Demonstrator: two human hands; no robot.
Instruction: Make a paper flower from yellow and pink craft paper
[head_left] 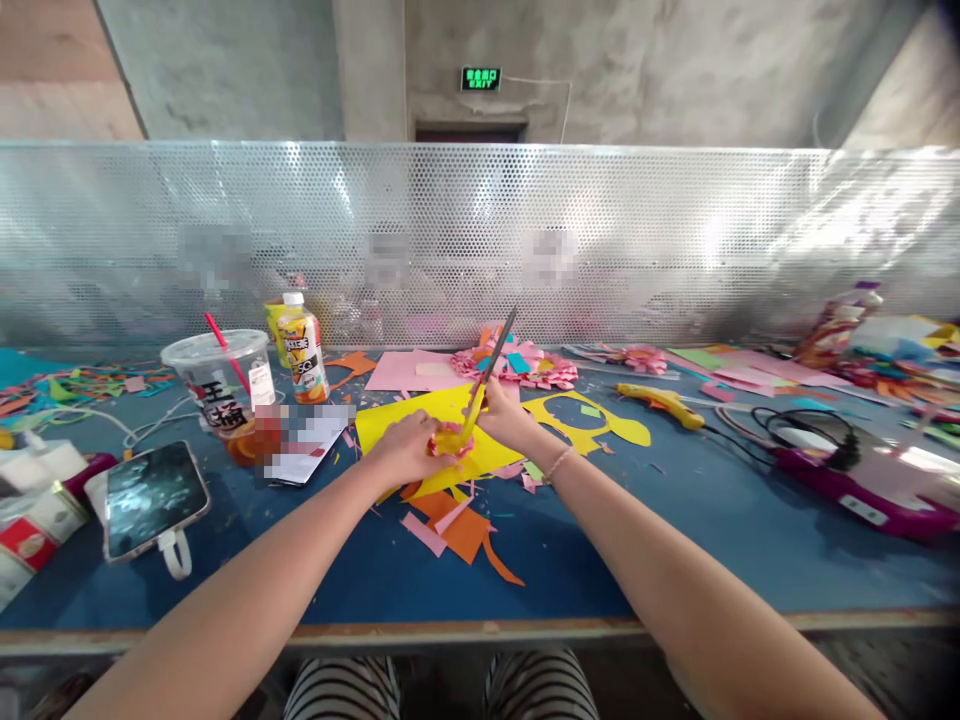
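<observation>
Above the yellow paper [382,425], my left hand [409,445] is closed at a small pink-rimmed yellow piece [452,441]. I cannot tell whether this is curled paper or part of the scissors' handle. My right hand [506,415] is closed on a pair of scissors [498,352] with a yellow handle. The grey blades point up and away from me. My right fingers are partly hidden behind the scissors. Under and in front of the hands lie orange paper scraps [463,533] and a pink paper strip [424,534]. A cut yellow sheet with holes [628,430] lies right of my right wrist.
Pink paper flowers [547,372] and a pink sheet [401,371] lie behind the hands. A yellow glue gun [664,404] lies right, its cord near a purple power strip [862,495]. A drink cup [225,385], bottle [301,350] and phone [156,497] stand left. A perforated metal screen [465,230] bounds the back.
</observation>
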